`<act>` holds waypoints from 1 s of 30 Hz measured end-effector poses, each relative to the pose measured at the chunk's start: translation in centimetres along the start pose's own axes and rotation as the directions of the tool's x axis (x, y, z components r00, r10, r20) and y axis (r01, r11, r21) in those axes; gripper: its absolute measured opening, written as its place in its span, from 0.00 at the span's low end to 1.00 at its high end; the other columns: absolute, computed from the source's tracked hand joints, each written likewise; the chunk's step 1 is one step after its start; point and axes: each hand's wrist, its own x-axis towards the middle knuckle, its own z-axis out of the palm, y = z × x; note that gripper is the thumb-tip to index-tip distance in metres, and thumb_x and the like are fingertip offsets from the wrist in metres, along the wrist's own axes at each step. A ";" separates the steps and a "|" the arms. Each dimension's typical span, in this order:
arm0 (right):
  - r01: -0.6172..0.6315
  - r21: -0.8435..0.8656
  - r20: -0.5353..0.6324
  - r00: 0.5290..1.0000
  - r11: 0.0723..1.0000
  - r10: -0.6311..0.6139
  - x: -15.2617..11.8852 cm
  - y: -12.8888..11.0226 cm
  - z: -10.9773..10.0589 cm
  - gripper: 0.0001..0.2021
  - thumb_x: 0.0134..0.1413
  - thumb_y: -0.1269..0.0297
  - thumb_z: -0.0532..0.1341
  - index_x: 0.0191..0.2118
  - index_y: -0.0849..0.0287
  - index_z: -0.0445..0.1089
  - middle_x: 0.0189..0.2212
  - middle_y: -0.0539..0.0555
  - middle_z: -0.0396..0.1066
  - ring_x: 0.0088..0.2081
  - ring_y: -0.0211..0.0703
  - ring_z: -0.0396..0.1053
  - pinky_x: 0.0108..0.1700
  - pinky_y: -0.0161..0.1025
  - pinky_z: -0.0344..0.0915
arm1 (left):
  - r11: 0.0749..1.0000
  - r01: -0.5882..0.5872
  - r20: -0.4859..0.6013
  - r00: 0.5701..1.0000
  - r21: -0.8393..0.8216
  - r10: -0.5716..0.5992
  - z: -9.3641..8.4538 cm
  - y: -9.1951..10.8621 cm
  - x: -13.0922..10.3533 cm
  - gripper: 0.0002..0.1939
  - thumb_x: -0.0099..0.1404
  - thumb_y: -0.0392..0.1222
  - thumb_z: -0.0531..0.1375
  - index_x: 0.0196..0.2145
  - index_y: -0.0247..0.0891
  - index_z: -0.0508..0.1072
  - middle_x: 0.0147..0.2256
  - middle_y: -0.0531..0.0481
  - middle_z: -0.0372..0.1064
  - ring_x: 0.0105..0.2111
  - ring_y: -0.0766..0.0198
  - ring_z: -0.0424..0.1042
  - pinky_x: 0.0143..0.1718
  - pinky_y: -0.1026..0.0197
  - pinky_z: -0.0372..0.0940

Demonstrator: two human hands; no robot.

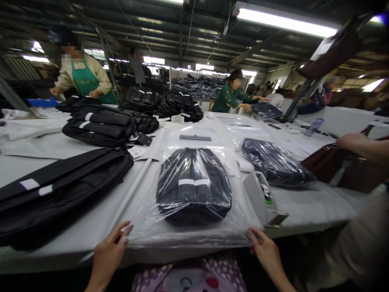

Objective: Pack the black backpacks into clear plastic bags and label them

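In front of me a black backpack (194, 202) lies inside a clear plastic bag (146, 233), with white bands round its two straps. The bag's mouth edge runs along the table's near edge. My left hand (110, 251) pinches the bag's left near corner between thumb and fingers. At the opposite near corner, my right hand (266, 250) is closed on the film in the same way. A dark grey printed strip (195, 138) shows on the plastic beyond the backpack.
Unwrapped black backpacks (67, 186) lie on the left, with paper tags (138, 151) nearby. Right of the bag stand a grey tray (258, 198) and a wrapped backpack (273, 162). Co-workers (88, 77) handle bags across the table; another person's arm (361, 140) reaches in from the right.
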 end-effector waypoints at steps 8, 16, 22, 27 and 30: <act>0.563 -0.527 -0.131 0.687 0.637 -0.715 -0.2 -1.9 -1.2 0.14 0.59 0.61 0.54 0.46 0.60 0.71 0.35 0.59 0.73 0.37 0.49 0.70 0.42 0.45 0.64 | 0.980 -0.191 -0.240 0.950 0.052 0.198 0.8 -0.2 -2.7 0.24 0.57 0.58 0.55 0.44 0.40 0.69 0.26 0.53 0.70 0.24 0.61 0.70 0.32 0.61 0.64; 0.682 -0.351 -0.118 0.648 0.642 -0.752 0.1 4.7 -0.5 0.12 0.60 0.66 0.53 0.43 0.56 0.73 0.34 0.55 0.76 0.36 0.45 0.73 0.39 0.42 0.68 | 0.916 -0.398 -0.040 0.917 -0.043 0.396 2.5 -5.9 -2.5 0.12 0.59 0.51 0.55 0.34 0.46 0.76 0.36 0.52 0.76 0.37 0.54 0.75 0.47 0.53 0.67; 0.812 -0.364 -0.014 0.485 0.456 -0.874 0.3 6.1 -2.1 0.18 0.58 0.73 0.54 0.53 0.55 0.66 0.41 0.52 0.76 0.40 0.41 0.74 0.43 0.40 0.64 | 0.833 -0.552 0.092 0.832 0.043 0.547 0.2 -6.4 -3.0 0.15 0.61 0.45 0.54 0.42 0.49 0.76 0.43 0.54 0.74 0.39 0.57 0.75 0.48 0.58 0.68; 0.778 -0.406 -0.019 0.518 0.479 -0.855 0.1 7.5 -2.2 0.20 0.58 0.70 0.56 0.56 0.57 0.62 0.43 0.54 0.75 0.42 0.44 0.73 0.46 0.43 0.60 | 0.872 -0.489 0.092 0.870 0.036 0.484 0.4 -5.6 -4.1 0.15 0.60 0.48 0.54 0.41 0.50 0.77 0.41 0.52 0.75 0.41 0.54 0.74 0.48 0.54 0.68; 0.791 -0.425 0.040 0.501 0.439 -0.864 -0.4 8.0 -3.0 0.22 0.57 0.67 0.57 0.58 0.56 0.59 0.44 0.54 0.74 0.43 0.45 0.72 0.47 0.42 0.60 | 0.871 -0.491 0.147 0.863 0.016 0.483 0.2 -5.8 -4.9 0.16 0.61 0.49 0.53 0.42 0.51 0.76 0.37 0.51 0.76 0.37 0.56 0.75 0.42 0.58 0.71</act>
